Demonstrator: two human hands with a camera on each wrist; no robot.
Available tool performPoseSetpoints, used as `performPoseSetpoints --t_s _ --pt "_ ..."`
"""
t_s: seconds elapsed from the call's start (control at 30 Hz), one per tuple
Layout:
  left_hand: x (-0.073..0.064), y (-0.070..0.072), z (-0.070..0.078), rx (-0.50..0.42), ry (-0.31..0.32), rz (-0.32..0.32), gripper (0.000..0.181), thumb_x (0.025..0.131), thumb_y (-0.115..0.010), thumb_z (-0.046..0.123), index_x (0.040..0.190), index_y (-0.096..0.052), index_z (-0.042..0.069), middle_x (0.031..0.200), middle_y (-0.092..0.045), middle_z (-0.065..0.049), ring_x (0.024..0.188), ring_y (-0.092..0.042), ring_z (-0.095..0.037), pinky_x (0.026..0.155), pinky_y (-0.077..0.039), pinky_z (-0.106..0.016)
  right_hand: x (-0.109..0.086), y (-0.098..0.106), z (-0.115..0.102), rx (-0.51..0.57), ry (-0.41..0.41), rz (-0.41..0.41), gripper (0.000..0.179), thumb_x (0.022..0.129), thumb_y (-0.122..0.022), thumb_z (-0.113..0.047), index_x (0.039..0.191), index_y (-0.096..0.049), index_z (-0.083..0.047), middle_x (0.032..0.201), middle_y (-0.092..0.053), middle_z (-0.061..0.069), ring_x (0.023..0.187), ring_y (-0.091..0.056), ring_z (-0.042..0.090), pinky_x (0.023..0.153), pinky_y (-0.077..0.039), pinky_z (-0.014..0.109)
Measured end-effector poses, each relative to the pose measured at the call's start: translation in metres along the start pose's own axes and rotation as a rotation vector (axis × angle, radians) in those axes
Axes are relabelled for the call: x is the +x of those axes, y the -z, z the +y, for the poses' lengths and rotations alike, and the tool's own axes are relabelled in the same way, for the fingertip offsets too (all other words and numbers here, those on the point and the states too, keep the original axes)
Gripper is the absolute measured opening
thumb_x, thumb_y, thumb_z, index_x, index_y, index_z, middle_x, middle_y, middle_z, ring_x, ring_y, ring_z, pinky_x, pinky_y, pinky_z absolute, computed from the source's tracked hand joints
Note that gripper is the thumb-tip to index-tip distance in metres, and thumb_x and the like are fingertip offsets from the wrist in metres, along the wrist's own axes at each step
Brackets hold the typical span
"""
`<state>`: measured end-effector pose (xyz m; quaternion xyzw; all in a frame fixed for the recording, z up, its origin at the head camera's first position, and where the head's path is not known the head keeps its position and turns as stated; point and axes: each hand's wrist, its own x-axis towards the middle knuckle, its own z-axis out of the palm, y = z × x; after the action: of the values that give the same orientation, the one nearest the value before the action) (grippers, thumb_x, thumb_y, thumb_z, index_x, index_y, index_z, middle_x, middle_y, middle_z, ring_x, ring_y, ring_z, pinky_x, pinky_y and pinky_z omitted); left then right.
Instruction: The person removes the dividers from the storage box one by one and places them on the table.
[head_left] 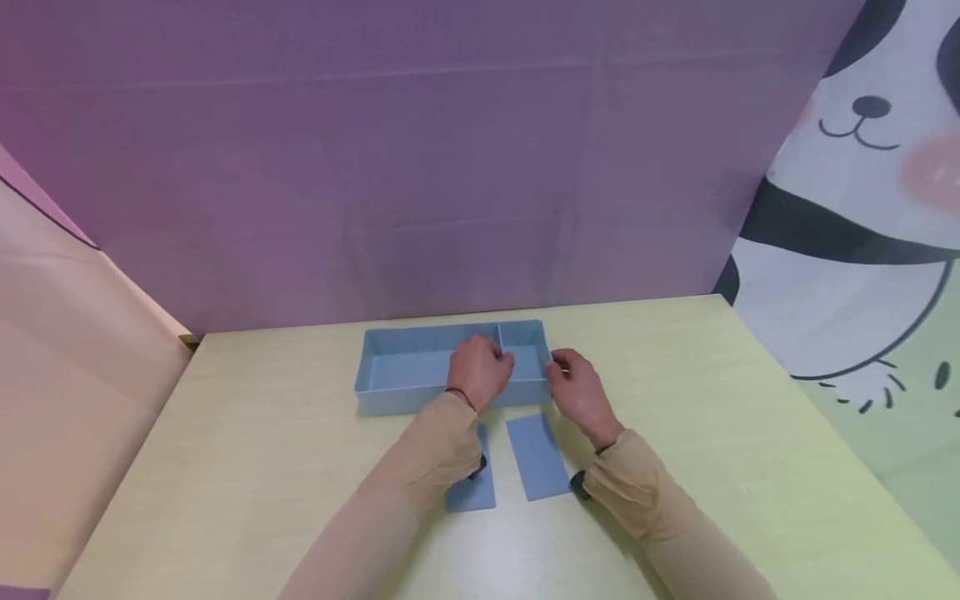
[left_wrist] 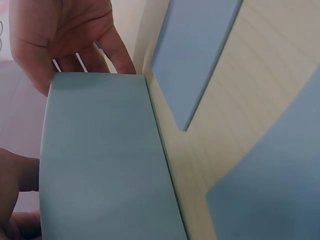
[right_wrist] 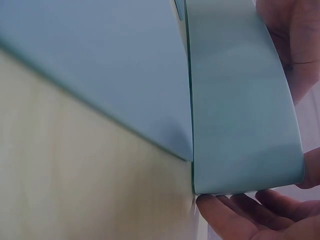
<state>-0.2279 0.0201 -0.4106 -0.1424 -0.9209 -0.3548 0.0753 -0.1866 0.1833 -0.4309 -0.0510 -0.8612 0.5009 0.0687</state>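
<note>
A blue rectangular box [head_left: 397,403] stands lengthwise on the table, open at the top. A thin upright divider [head_left: 499,335] splits off a small compartment at its right. My left hand [head_left: 477,372] reaches over the front wall and pinches the divider; its fingertips are partly hidden. At the right end, my right hand [head_left: 581,393] holds the end wall, fingers against the outside [right_wrist: 250,215] and thumb at the rim. Two flat blue panels lie in front of the box: the left panel [head_left: 472,497] partly under my left forearm, the right panel [head_left: 538,460] between the arms.
The pale wooden table [head_left: 270,467] extends to both sides of the box. A purple cloth [head_left: 465,167] hangs behind its back edge. On the right hangs a cloth with a panda print [head_left: 855,308].
</note>
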Motion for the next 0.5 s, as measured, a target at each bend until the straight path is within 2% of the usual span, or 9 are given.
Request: performPoseSetpoints --t_s 0.1,0.23,0.3,0.37,0.5 --pt "0.0003 0.0011 0.0000 -0.026 0.023 -0.026 0.052 0.089 -0.062 0.024 0.041 -0.043 0.015 0.038 -0.031 0.006 0.040 -0.034 -0.016 0.049 -0.034 -0.031 0.0001 0.0003 0.0003 0.002 -0.002 0.000 0.035 0.098 -0.047 -0.013 0.126 -0.051 0.008 0.121 -0.057 0.025 0.107 -0.059 0.034 0.080 -0.052 0.039" --pt "0.0019 0.0045 0.0009 -0.075 0.055 -0.061 0.046 0.090 -0.062 0.025 0.046 -0.058 0.013 0.041 -0.048 0.005 0.042 -0.047 -0.018 0.054 -0.042 -0.033 0.0007 0.0003 0.0017 -0.002 0.004 0.004 0.034 0.098 -0.047 -0.012 0.125 -0.051 0.009 0.120 -0.057 0.026 0.107 -0.059 0.034 0.079 -0.053 0.038" --pt "0.0030 0.0061 0.0012 -0.095 0.062 -0.073 0.044 0.090 -0.062 0.023 0.048 -0.062 0.012 0.043 -0.053 0.003 0.042 -0.049 -0.019 0.053 -0.043 -0.033 0.0011 0.0002 0.0023 -0.004 0.008 0.006 0.034 0.098 -0.047 -0.012 0.125 -0.052 0.009 0.120 -0.057 0.026 0.107 -0.059 0.034 0.079 -0.053 0.039" --pt "0.0044 0.0068 0.0014 -0.097 0.066 -0.076 0.044 0.090 -0.062 0.023 0.047 -0.061 0.012 0.044 -0.054 0.003 0.042 -0.049 -0.018 0.051 -0.042 -0.032 0.0016 0.0002 0.0028 -0.007 0.012 0.007 0.034 0.098 -0.047 -0.012 0.124 -0.052 0.009 0.120 -0.057 0.026 0.107 -0.058 0.035 0.079 -0.053 0.039" --pt "0.0071 0.0066 0.0012 -0.091 0.079 -0.081 0.049 0.090 -0.063 0.022 0.043 -0.051 0.013 0.039 -0.044 0.002 0.038 -0.041 -0.018 0.047 -0.036 -0.030 0.0019 0.0007 0.0034 -0.012 0.018 0.007 0.034 0.098 -0.047 -0.012 0.124 -0.052 0.009 0.120 -0.058 0.026 0.108 -0.058 0.035 0.080 -0.053 0.040"
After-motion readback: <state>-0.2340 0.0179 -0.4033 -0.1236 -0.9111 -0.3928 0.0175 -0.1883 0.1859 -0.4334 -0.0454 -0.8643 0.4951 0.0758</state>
